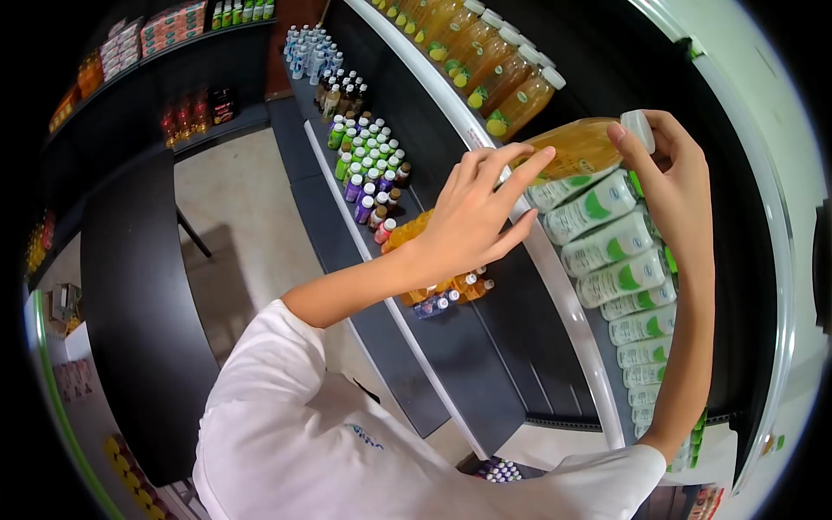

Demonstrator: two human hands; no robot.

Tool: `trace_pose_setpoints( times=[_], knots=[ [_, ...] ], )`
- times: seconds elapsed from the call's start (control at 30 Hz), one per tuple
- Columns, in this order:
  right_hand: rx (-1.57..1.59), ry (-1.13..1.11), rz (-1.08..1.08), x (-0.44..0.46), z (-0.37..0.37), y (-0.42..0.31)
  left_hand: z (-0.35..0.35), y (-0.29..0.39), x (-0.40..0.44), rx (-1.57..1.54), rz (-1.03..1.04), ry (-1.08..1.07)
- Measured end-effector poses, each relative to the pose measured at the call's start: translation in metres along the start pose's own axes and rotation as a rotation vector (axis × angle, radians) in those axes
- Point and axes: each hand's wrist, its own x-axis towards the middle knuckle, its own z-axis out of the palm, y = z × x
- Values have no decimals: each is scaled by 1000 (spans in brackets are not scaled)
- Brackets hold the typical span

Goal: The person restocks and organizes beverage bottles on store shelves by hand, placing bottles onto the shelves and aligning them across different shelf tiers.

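My right hand [663, 160] is closed around the white cap and neck of a bottle of amber juice [572, 143], which lies tilted nearly sideways over the upper shelf. My left hand [481, 204] is at the bottle's base end, fingers spread; the index fingertip overlaps the bottle, and I cannot tell if it touches. Behind the held bottle stands a row of amber juice bottles with lemon labels [520, 100]. Just below it are several white-labelled bottles with a green mark [598, 208], packed in a line along the shelf.
A white shelf edge [563, 295] runs diagonally beneath my hands. The lower shelf carries small green bottles [355, 143], purple bottles [364, 208] and orange drinks [407, 232]. To the left stands a black table [130, 303]. Stocked shelves [173, 52] line the back wall.
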Motion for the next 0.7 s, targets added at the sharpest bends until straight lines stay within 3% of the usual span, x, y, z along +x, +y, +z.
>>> trace_pose_setpoints(
  times=[0.2,0.43,0.5,0.7],
  knots=[
    [-210,-19,-67,55,28,38,38,-43,18,-83,-90,-138],
    [-309,-110,107,90,46,73,76,-80,26,-137,-102,-239],
    [-348,-238,237,99,52,76,82,-86,28,-192,-129,-300],
    [-328,-358,369,117,72,110,89,-100,37,-443,-191,-429]
  ],
)
